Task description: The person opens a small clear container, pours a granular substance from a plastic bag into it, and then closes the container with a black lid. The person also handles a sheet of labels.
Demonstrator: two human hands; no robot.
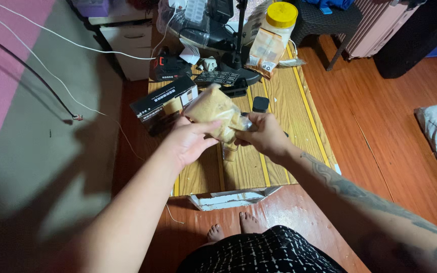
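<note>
Both my hands grip a clear plastic bag of tan grains (213, 112) above the wooden table (284, 108). My left hand (188, 139) cups its near-left side; my right hand (265, 134) pinches its right end, its long axis running far-left to near-right.

the single head-worn camera is looking steeply down and forward from close above the low wooden table with yellow stripes (279, 151), taking in the reddish wooden floor (380, 141) and the wearer's own bare feet (233, 227).
</note>
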